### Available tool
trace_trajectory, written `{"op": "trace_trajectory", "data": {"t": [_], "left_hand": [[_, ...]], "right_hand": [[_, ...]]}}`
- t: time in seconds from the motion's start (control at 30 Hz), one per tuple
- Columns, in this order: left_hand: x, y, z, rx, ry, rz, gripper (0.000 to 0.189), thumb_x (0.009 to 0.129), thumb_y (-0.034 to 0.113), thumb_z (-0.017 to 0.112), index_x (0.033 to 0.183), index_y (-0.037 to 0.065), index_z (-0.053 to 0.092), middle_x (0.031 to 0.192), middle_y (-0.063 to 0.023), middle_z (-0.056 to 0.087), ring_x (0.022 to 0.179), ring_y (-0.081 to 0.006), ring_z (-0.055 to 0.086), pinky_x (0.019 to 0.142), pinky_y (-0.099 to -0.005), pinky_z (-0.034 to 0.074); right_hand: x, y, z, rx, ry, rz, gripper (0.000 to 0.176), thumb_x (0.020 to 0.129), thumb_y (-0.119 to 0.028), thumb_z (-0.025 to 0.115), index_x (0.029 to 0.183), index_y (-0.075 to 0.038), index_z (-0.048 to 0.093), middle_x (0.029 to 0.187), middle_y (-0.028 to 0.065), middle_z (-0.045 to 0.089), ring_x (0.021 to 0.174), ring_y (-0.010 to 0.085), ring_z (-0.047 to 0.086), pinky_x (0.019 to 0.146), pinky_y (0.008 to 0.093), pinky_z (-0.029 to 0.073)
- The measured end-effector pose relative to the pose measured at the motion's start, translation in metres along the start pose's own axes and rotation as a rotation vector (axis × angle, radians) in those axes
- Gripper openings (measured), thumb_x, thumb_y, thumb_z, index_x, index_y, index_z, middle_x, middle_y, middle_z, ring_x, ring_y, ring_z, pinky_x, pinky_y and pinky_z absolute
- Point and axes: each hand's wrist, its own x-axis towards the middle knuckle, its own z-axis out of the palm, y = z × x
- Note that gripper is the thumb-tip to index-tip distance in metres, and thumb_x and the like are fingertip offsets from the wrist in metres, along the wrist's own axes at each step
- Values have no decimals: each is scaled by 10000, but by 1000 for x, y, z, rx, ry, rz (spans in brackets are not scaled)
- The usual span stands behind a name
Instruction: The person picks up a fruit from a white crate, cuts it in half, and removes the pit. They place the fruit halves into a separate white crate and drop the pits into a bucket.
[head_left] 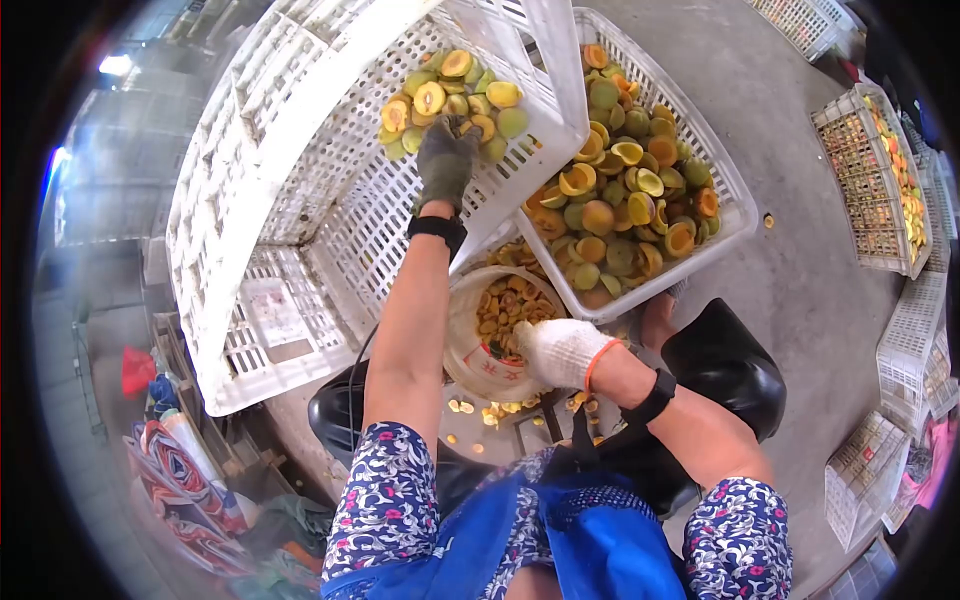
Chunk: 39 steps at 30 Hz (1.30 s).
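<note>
My left hand [447, 165], in a dark glove, reaches into the tilted white crate [350, 225] and touches the pile of green-yellow fruit [429, 98] there. Its fingers curl at the pile's lower edge; what they hold is hidden. My right hand [568, 352], in a white glove with an orange cuff, is over the right rim of a white bucket [462, 345]. The bucket has pits [508, 308] inside. The right fingers are bent together, and anything between them is too small to make out. Halved fruit [628, 200] fills the white crate [738, 205] beyond the bucket.
Fruit pieces [505, 412] lie below the bucket. My knees in black covers flank it. At the right stand a crate of fruit [878, 185] and further white crates [912, 350]. Bags and cloth [185, 480] lie at the lower left.
</note>
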Motion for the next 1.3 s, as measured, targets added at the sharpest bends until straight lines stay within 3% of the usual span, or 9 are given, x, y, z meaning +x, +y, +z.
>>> {"op": "trace_trajectory", "data": {"t": [0.23,0.33,0.4,0.5,0.57,1.0,1.1,1.2,1.3], "left_hand": [[-25,13,-13,-31,119,42,413,794,285,716,1072,23,559,977,-151,654,873,-288,653,746,-384,505],[-51,21,-38,-515,-62,-70,266,886,167,627,1085,1,572,929,-100,653,837,-194,646,700,-301,527],[-83,31,-57,-948,-186,-109,230,932,98,560,1130,-18,549,961,-81,629,829,-146,638,668,-266,541],[-120,43,-59,-1195,-159,-181,208,922,100,595,1065,-37,527,989,-124,636,761,-187,663,654,-286,582],[-139,53,-59,-1175,-138,-193,226,919,115,607,1059,-41,522,985,-126,631,773,-189,662,671,-299,586],[-182,66,-39,-915,23,-61,214,895,49,621,1062,-27,510,956,-77,611,795,-104,585,699,-230,501],[-184,55,-36,-889,28,-53,227,884,17,620,1078,-22,508,974,-83,605,805,-102,578,700,-232,493],[-184,46,-42,-794,-17,-50,220,934,114,581,1100,-9,506,1012,-96,597,845,-115,587,729,-257,506],[-186,55,-67,-1313,-259,-171,479,985,469,429,1091,11,520,1030,-103,600,897,-186,617,799,-321,536]], "right_hand": [[21,12,-26,138,291,-89,250,836,-190,563,957,27,536,768,251,619,772,413,623,684,470,505],[23,4,-54,194,487,-71,261,847,-197,584,984,15,517,825,269,605,806,425,609,713,453,486],[29,0,-61,497,512,134,266,854,-209,576,995,9,518,847,242,610,797,412,608,719,441,480],[31,2,-54,453,658,25,278,864,-188,553,1022,29,480,878,302,595,865,464,579,717,508,472],[30,-2,-51,153,791,-175,267,856,-171,577,1030,12,488,850,266,595,830,443,584,703,499,475],[30,2,-36,274,810,-23,273,851,-156,574,1055,10,500,863,235,592,797,426,589,692,482,487],[27,3,-38,-84,843,-264,279,859,-177,552,1047,24,517,852,245,594,827,429,585,722,473,490],[20,-11,-53,288,598,-66,285,862,-176,551,1058,22,490,917,271,594,909,454,566,762,482,460],[18,-15,-51,529,471,61,243,858,-156,530,1004,38,544,957,263,574,855,435,570,757,460,491]]}}
